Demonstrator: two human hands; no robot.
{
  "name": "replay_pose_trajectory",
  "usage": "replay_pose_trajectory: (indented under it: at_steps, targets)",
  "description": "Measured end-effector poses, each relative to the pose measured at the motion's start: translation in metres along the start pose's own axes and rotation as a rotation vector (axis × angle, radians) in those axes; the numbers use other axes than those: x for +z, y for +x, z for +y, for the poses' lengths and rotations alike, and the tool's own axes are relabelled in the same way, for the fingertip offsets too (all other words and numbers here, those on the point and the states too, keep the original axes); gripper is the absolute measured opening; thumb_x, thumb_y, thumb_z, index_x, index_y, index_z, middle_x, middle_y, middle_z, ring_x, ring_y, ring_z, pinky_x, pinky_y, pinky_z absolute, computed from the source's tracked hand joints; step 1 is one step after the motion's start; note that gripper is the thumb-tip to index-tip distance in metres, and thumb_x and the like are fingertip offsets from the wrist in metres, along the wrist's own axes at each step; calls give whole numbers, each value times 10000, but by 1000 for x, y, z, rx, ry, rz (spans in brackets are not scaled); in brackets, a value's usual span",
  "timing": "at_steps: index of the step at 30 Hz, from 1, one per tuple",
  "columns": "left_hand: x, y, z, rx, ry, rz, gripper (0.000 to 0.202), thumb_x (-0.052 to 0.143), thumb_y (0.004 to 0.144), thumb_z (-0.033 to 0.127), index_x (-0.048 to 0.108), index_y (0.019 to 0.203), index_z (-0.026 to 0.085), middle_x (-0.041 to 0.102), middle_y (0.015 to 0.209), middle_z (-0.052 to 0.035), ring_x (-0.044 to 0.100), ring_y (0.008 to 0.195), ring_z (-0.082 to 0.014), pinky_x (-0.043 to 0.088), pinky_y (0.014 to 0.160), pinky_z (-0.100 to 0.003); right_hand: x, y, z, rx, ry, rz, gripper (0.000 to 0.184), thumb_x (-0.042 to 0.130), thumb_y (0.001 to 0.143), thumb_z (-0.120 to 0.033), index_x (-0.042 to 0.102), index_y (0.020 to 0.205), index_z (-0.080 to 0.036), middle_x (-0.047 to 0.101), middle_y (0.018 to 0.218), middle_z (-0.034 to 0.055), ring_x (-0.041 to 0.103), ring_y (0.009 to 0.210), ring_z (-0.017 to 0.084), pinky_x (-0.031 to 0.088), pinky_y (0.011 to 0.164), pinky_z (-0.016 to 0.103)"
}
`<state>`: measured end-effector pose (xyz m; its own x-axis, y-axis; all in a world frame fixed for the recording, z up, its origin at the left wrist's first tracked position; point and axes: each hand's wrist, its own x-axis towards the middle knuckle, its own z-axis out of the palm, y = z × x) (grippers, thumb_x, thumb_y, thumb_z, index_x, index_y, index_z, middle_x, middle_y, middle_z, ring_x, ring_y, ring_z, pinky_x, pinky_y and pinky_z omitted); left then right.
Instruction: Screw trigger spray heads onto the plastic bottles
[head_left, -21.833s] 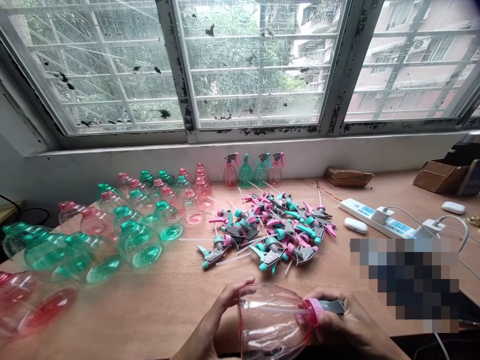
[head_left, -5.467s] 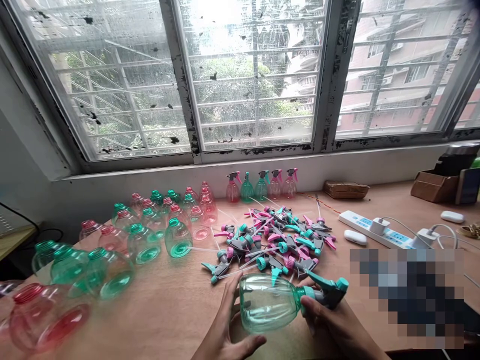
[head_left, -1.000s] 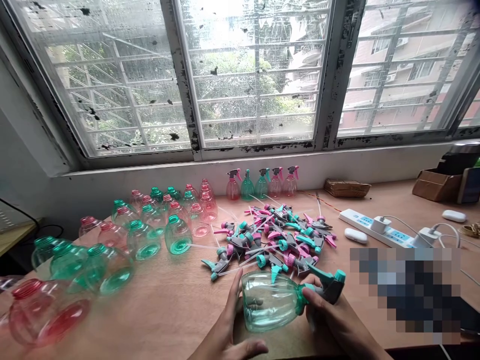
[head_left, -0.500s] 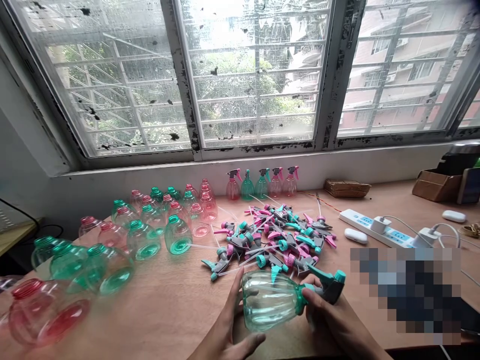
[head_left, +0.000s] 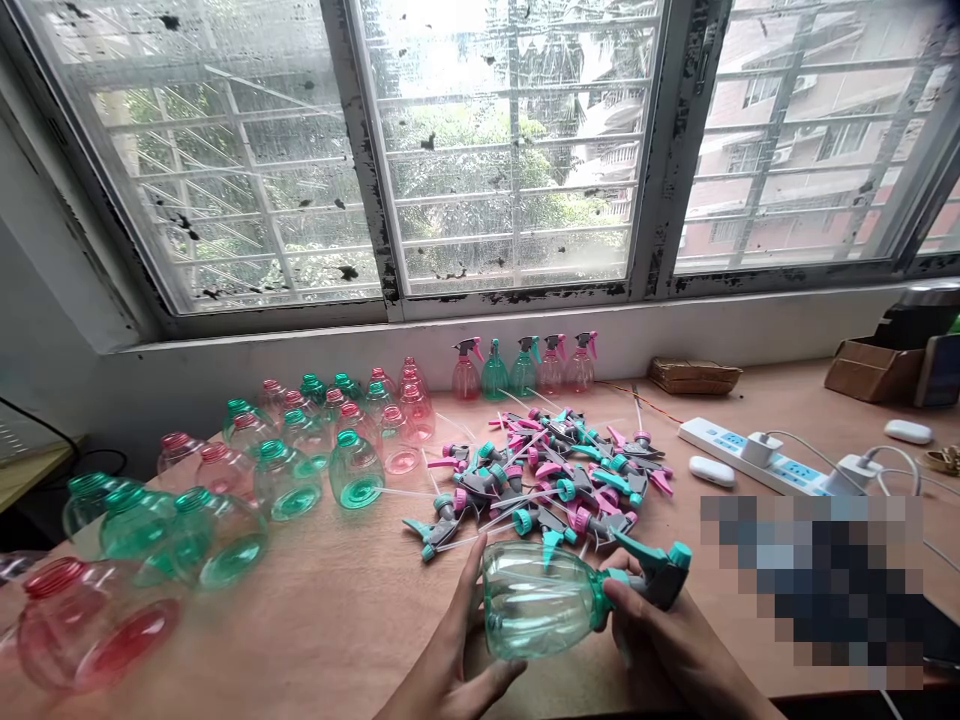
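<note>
We hold a green spray bottle [head_left: 538, 605] on its side above the near edge of the counter [head_left: 322, 620], its base to the left and its neck to the right. Our right hand [head_left: 651, 628] is closed around the neck, thumb on the collar, while the gray and teal spray head [head_left: 656, 575] sits on the bottle and sticks out to the right. Our left hand [head_left: 459, 650] is cupped about the base, half open, fingers at the far side and thumb at the near side; how firmly it touches, we cannot tell. Just beyond the bottle, we see a loose pile of loose spray heads [head_left: 555, 470] in gray, pink and teal, some with clear tubes pointing every way. To the left stand many open bottles [head_left: 289, 485], green and pink mixed, with a pink one nearest us. At the far side, near the wall, five bottles with spray heads on [head_left: 523, 372] stand upright in a row, three pink and two green. To the right lie a white power strip [head_left: 731, 447] with two plugs in it and a small white case [head_left: 711, 471].
</note>
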<state>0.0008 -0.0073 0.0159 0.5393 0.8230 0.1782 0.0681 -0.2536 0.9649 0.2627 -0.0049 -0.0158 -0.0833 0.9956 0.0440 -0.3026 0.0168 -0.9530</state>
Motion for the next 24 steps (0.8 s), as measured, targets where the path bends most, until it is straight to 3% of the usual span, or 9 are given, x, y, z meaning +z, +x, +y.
replay_pose_trajectory:
  at_steps: [3, 7, 11, 15, 21, 24]
  targets:
    - [0, 1, 2, -5, -19, -8, 972, 714, 912, 417, 30, 1601, 368, 190, 1699, -18, 104, 1567, -273, 129, 1279, -427, 0, 0, 0, -2, -6, 6, 388, 778, 820, -540, 617, 849, -188, 720, 568, -10, 569, 390, 112, 369, 409, 200]
    - [1, 2, 9, -22, -76, -17, 944, 712, 891, 485, 130, 1608, 289, 275, 1672, -71, 158, 1557, -304, 148, 1275, -451, 0, -1, -1, -4, 2, 15, 384, 790, 811, -533, 616, 870, -196, 714, 584, -18, 566, 402, 111, 368, 419, 201]
    - [0, 2, 8, -31, -49, -11, 933, 721, 908, 403, 101, 1602, 351, 215, 1692, -34, 186, 1552, -299, 182, 1269, -453, 0, -1, -1, 7, 8, 25, 369, 785, 818, -524, 627, 838, -191, 636, 507, -48, 517, 415, 106, 356, 421, 200]
    - [0, -1, 2, 15, 35, -4, 913, 666, 951, 384, 18, 1594, 403, 164, 1705, -14, 177, 1554, -291, 217, 1261, -441, 1, -1, -2, -6, -4, 6, 359, 765, 840, -518, 629, 830, -185, 681, 547, -20, 537, 414, 112, 374, 412, 205]
    - [0, 0, 4, -34, -2, -8, 1085, 730, 871, 497, -56, 1599, 331, 211, 1693, -58, 92, 1569, -272, 100, 1280, -440, 3, -2, -5, -3, -4, 11, 376, 782, 812, -538, 626, 848, -198, 711, 612, -6, 569, 417, 124, 412, 412, 221]
    - [0, 2, 8, -38, -70, -14, 982, 694, 889, 526, 68, 1611, 301, 248, 1681, -72, 157, 1559, -286, 128, 1276, -448, 3, -2, -5, -3, -5, 20, 391, 801, 787, -546, 626, 862, -205, 684, 581, -28, 575, 414, 132, 421, 418, 231]
